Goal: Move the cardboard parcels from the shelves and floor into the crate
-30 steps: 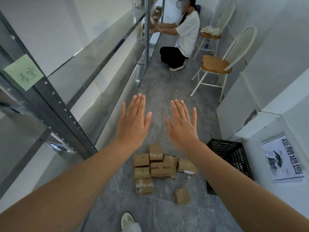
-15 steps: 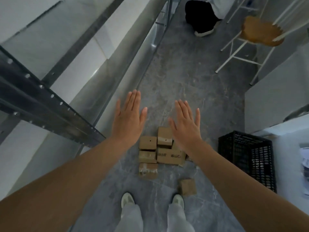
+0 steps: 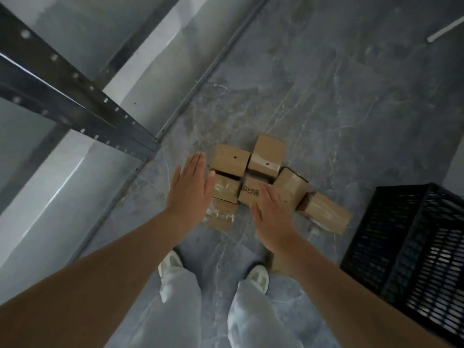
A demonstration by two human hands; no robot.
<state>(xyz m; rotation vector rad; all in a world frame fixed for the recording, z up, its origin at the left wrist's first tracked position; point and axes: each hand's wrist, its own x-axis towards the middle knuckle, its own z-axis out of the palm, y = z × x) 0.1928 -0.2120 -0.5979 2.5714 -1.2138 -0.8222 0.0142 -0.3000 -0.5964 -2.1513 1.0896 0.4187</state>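
Several small brown cardboard parcels (image 3: 267,155) lie in a cluster on the grey floor ahead of my feet, one taped parcel (image 3: 326,214) lying at the right end. My left hand (image 3: 189,190) hovers flat and open over the cluster's left side, holding nothing. My right hand (image 3: 273,217) is stretched out flat above the printed parcel (image 3: 248,193) in the middle; I cannot tell if it touches it. One more parcel is mostly hidden under my right wrist. The black plastic crate (image 3: 411,249) stands on the floor at the right.
A grey metal shelving rack (image 3: 75,101) runs along the left, its perforated upright close to my left hand. My feet in white shoes (image 3: 170,263) stand just behind the parcels. A white chair leg (image 3: 444,31) shows at the top right.
My head has tilted down and nearer the floor. Both hands have dropped toward the parcels, and the chairs and the crouching person have left the view.
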